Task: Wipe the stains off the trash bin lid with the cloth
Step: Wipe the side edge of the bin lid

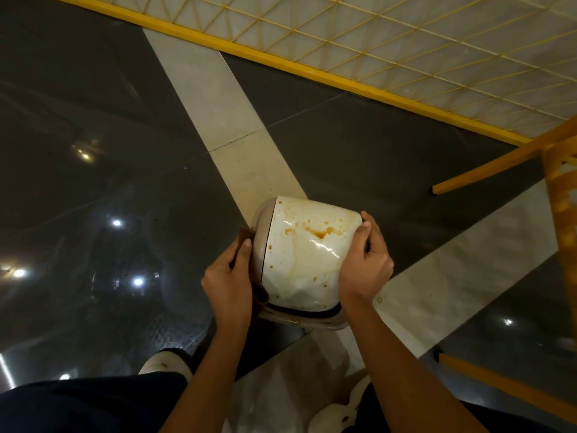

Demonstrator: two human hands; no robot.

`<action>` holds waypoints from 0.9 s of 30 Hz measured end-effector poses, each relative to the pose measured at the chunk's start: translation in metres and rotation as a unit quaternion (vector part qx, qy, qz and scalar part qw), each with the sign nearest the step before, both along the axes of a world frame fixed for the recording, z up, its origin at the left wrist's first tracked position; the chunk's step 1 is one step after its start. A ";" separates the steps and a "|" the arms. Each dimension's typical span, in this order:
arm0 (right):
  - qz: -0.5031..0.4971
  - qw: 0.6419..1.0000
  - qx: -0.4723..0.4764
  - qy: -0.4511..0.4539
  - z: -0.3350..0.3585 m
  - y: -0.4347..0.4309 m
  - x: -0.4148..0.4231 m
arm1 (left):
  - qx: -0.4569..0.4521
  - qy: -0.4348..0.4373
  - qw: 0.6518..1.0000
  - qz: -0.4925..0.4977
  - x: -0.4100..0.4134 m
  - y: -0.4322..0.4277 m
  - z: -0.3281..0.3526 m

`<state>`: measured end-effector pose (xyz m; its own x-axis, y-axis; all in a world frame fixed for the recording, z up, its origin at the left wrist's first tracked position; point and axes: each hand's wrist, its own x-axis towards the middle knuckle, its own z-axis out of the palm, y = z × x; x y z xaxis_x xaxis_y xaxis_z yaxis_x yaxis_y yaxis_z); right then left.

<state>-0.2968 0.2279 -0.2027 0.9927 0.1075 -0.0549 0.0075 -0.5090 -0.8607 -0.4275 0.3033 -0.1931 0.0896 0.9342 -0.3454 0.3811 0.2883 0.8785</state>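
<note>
A white trash bin lid [299, 260] sits on the bin between my two hands, over the tiled floor. A brown stain [320, 233] and small brown spots mark its glossy top. My left hand [229, 282] presses a brown cloth [245, 237] against the lid's left side, and most of the cloth is hidden under the palm. My right hand [365, 264] grips the lid's right edge, thumb on top. The bin's beige rim [299, 320] shows below the lid.
The floor is dark glossy tile [109, 182] crossed by pale tile strips [237, 120]. A yellow-framed mesh panel [406, 57] runs along the back. Yellow wooden furniture legs [559, 198] stand at the right. My legs and white shoes [165, 364] are below.
</note>
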 end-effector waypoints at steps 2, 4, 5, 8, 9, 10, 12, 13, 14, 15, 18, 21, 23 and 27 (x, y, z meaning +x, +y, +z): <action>0.001 1.000 0.002 0.000 0.000 0.000 0.000 | 0.019 -0.007 1.000 -0.010 0.007 0.004 0.004; 0.001 1.000 0.001 -0.003 -0.001 0.000 -0.001 | 0.031 -0.021 0.999 -0.021 0.007 -0.005 0.008; 0.001 1.000 0.000 -0.003 -0.001 0.000 -0.002 | 0.033 -0.022 0.999 -0.025 0.003 -0.014 0.008; 0.004 1.000 -0.001 0.000 0.000 0.000 -0.001 | 0.055 -0.009 0.998 -0.017 -0.011 -0.039 0.001; 0.005 1.000 -0.003 0.000 0.000 0.000 -0.001 | 0.059 -0.005 0.998 -0.006 -0.013 -0.043 0.000; 0.005 1.000 -0.004 -0.003 0.000 0.000 -0.001 | 0.056 -0.004 0.998 0.009 -0.011 -0.043 0.000; 0.004 1.000 -0.006 -0.004 -0.001 0.001 0.000 | 0.041 -0.017 0.999 0.024 -0.002 -0.035 0.002; 0.004 1.000 -0.007 -0.004 -0.001 0.000 0.001 | 0.043 -0.024 0.999 0.016 0.002 -0.030 0.004; 0.003 1.000 -0.009 -0.002 -0.001 0.000 0.000 | 0.057 -0.029 0.998 0.002 0.005 -0.025 0.005; 0.003 1.000 -0.010 0.000 -0.001 -0.001 0.000 | 0.073 -0.032 0.997 -0.015 0.006 -0.022 0.006; -0.001 1.000 -0.009 0.002 -0.001 -0.001 0.000 | 0.097 -0.023 0.994 -0.038 -0.002 -0.028 -0.003; -0.001 1.000 -0.008 0.005 -0.001 0.000 0.000 | 0.108 -0.001 0.994 -0.032 -0.020 -0.051 -0.018; 0.000 1.000 -0.008 0.009 0.000 0.001 0.000 | 0.097 0.001 0.995 -0.015 -0.031 -0.064 -0.026; 0.007 1.000 -0.011 0.006 0.000 -0.001 0.001 | 0.066 -0.015 0.998 0.017 -0.022 -0.057 -0.022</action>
